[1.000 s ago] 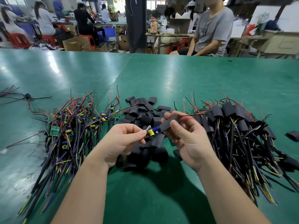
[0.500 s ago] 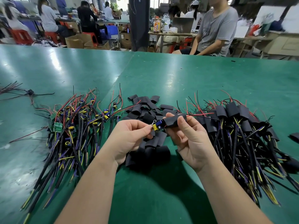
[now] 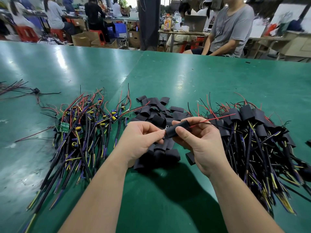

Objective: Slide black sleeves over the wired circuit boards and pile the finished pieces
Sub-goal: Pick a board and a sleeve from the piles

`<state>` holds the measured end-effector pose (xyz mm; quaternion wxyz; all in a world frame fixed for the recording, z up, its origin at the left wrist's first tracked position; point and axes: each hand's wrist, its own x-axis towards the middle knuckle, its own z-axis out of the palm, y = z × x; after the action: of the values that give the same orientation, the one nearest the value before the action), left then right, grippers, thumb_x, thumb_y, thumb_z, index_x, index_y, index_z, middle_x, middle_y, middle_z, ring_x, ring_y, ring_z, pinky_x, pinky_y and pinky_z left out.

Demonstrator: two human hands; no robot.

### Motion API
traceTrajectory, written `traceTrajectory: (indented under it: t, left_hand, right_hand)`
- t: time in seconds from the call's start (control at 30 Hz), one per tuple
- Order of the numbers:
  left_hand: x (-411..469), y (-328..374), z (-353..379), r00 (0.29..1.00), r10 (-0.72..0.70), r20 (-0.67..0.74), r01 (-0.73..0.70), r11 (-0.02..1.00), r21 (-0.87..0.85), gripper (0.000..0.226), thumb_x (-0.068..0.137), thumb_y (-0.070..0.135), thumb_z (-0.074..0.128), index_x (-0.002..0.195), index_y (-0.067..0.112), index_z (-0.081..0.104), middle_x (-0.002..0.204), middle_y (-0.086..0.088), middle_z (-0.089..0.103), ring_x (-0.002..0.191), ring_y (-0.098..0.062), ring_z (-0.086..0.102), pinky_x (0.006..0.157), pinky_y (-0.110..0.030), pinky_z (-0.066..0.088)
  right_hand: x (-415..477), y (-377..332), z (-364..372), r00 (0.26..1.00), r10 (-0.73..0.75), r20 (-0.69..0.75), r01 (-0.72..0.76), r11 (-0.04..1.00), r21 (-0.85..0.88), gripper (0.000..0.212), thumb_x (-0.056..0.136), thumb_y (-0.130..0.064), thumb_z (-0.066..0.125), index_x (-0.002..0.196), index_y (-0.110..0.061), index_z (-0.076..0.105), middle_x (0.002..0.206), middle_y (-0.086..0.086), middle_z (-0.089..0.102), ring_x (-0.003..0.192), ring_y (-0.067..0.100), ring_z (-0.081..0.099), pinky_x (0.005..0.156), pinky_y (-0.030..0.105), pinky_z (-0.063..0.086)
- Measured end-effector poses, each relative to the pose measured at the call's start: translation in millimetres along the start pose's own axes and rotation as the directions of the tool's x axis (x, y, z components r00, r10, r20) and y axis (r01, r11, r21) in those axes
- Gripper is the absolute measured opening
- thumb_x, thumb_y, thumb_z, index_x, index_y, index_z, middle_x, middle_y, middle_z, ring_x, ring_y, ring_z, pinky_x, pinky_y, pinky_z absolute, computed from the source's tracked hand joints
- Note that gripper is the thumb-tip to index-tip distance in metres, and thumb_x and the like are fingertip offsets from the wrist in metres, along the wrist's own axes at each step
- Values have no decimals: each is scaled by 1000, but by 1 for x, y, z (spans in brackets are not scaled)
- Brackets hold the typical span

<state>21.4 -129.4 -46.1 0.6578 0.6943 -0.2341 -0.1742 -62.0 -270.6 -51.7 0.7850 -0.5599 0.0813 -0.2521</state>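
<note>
Between my hands, above the table, is a black sleeve (image 3: 178, 130) that covers a circuit board almost fully. My right hand (image 3: 200, 143) grips the sleeve with thumb and fingers. My left hand (image 3: 143, 140) pinches the board's end, where a small metal ring terminal (image 3: 165, 130) sticks out. Red and black wires (image 3: 212, 120) leave the sleeve's far end to the right. Loose black sleeves (image 3: 156, 113) lie heaped under my hands. Bare wired boards (image 3: 84, 130) are piled at the left. Sleeved pieces (image 3: 252, 132) are piled at the right.
The green table (image 3: 168, 78) stretches far back. A small tangle of wires (image 3: 35, 90) lies at the far left. A single sleeve (image 3: 308, 142) sits at the right edge. A person in a grey shirt (image 3: 230, 29) sits beyond the table, others work further back.
The sleeve has slid left over the board, so the yellow and blue parts that stuck out are now covered. Both hands stayed close together above the sleeve heap.
</note>
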Motion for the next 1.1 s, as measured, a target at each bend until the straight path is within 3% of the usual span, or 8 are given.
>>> traceTrajectory:
  t: [0.13,0.3,0.5,0.63,0.73,0.87,1.0,1.1]
  left_hand:
    - [-1,1,2,998,-51,47,54,996,-67,19,88,8,63,70,3,64,47,3,59,31,-5,34,34,-12,23]
    - [-1,-1,8,991,75,-112,-84,994,-69,2,84,6,69,86,6,71,55,2,65,42,-7,54,37,-18,43]
    - [0,-5,11,983,167,-74,-169,986,-11,12,86,1,66,80,12,68,63,3,66,58,-12,64,47,-24,53]
    - [0,-5,10,985,155,-78,-157,988,-17,17,84,2,68,72,14,70,56,2,65,51,-14,62,41,-21,46]
    - [0,-3,7,989,121,-79,-126,990,-59,18,81,1,71,67,14,70,48,5,59,41,-7,50,37,-15,35]
    - [0,-2,6,994,95,-48,-100,989,-108,20,78,-1,73,64,13,70,46,6,56,39,-4,42,39,-12,30]
    - [0,-1,6,992,118,-35,-121,988,-93,23,76,-8,72,64,12,69,46,6,59,38,-1,46,41,-10,34]
    - [1,-2,6,991,123,-49,-126,989,-78,25,75,-7,74,62,14,69,48,1,60,39,-8,50,42,-16,41]
  right_hand:
    - [0,-1,4,992,108,-70,-99,987,126,36,55,-21,77,84,-10,58,86,19,71,74,23,72,60,28,56]
    - [2,3,8,959,230,-165,-170,933,316,57,62,-18,73,113,-4,52,89,15,67,64,17,70,55,23,55]
    - [3,5,9,942,289,-173,-200,893,403,36,61,-22,74,88,-3,59,70,5,71,59,12,67,53,18,54]
    - [2,5,9,949,268,-164,-185,899,398,59,61,-24,74,112,-5,53,80,8,73,68,15,70,58,21,55]
    - [1,4,10,957,256,-139,-183,900,395,60,62,-25,74,114,-5,52,85,10,73,73,17,72,60,22,56]
    - [0,3,10,959,253,-126,-190,907,375,59,64,-26,73,114,-2,54,88,12,72,76,18,71,63,23,56]
    - [-2,6,12,966,225,-125,-188,948,258,45,58,-22,76,95,-4,59,92,19,67,75,22,71,63,29,58]
    - [-4,7,15,979,180,-98,-159,968,196,37,52,-20,79,86,-12,65,83,12,67,75,22,69,65,31,58]
